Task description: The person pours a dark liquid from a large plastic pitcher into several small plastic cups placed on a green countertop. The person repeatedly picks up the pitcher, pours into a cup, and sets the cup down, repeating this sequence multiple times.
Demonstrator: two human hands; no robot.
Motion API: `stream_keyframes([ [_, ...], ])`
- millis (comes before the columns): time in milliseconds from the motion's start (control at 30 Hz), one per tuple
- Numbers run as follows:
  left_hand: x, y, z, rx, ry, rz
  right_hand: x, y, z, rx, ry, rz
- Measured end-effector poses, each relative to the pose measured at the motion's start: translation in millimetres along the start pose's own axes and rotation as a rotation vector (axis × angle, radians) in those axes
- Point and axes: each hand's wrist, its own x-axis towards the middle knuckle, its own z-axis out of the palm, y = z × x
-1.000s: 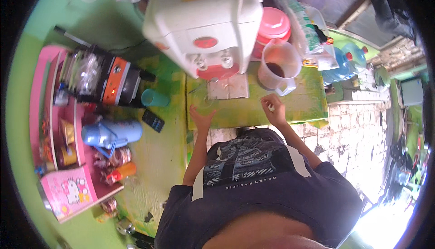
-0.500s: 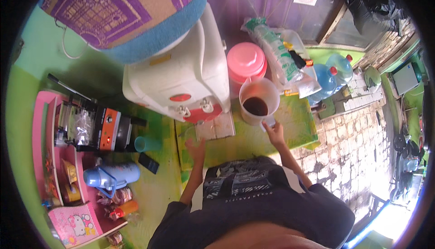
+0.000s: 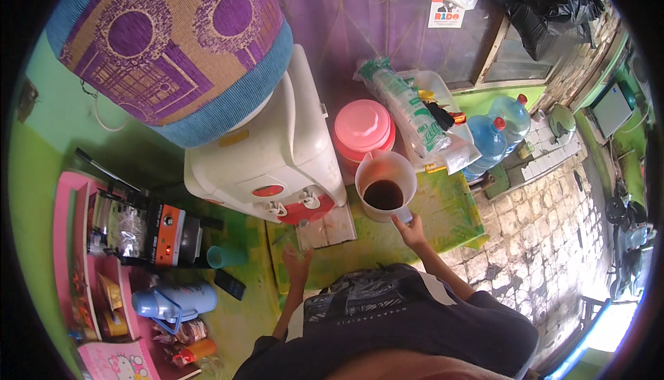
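My right hand (image 3: 408,231) grips the handle of a translucent plastic jug (image 3: 366,208) holding dark liquid, at the yellow-green tabletop's right half (image 3: 449,224). My left hand (image 3: 299,257) has its fingers curved around a faint clear glass (image 3: 294,241) below the taps of the white water dispenser (image 3: 242,172). A pale board (image 3: 332,231) lies between my hands, partly under the dispenser. A pink lidded container (image 3: 361,120) stands behind the jug.
Left: black-and-orange machine (image 3: 168,234), teal cup (image 3: 217,257), phone (image 3: 229,285), blue flask (image 3: 173,302), pink shelf (image 3: 68,241). A patterned cover (image 3: 180,48) tops the dispenser. Right: bagged cups in a tub (image 3: 408,110), blue water bottles (image 3: 484,148), tiled floor (image 3: 532,241).
My right hand has moved to the jug's handle and taken hold of it. The view has shifted, showing more of the covered dispenser top and wall, with the table lower in the picture.
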Motion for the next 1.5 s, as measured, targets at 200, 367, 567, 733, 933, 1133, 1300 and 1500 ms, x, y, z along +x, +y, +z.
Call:
stream_keyframes([
  [200,-9.7,11.4,2.1,0.114,-0.078,0.036,1.9,5.1,0.1,0.071,-0.014,0.002],
  [367,-21.7,-5.6,3.5,-0.031,-0.089,-0.102,1.6,10.3,-5.6,0.027,-0.002,-0.056],
  [567,-9.0,-27.5,4.6,0.549,0.246,0.264,2.3,46.5,3.7,0.150,0.192,0.027],
  [733,-0.6,30.9,-21.7,-0.083,0.117,0.090,-10.7,61.3,14.5,0.211,0.452,-0.098],
  [933,-2.2,105.9,-42.8,-0.164,-0.210,0.262,-32.6,15.6,-19.9,0.139,0.263,-0.043],
  [1133,-8.0,150.4,-22.7,-0.118,-0.384,0.331,-41.3,-34.2,-59.5,0.109,0.034,-0.001],
  [1300,-9.5,167.6,-4.4,-0.161,-0.448,0.392,-44.7,-89.7,-86.7,-0.038,-0.011,-0.073],
  [1500,-4.0,199.0,10.6,-0.139,-0.552,0.488,-39.6,-168.7,-94.6,-0.184,-0.137,-0.322],
])
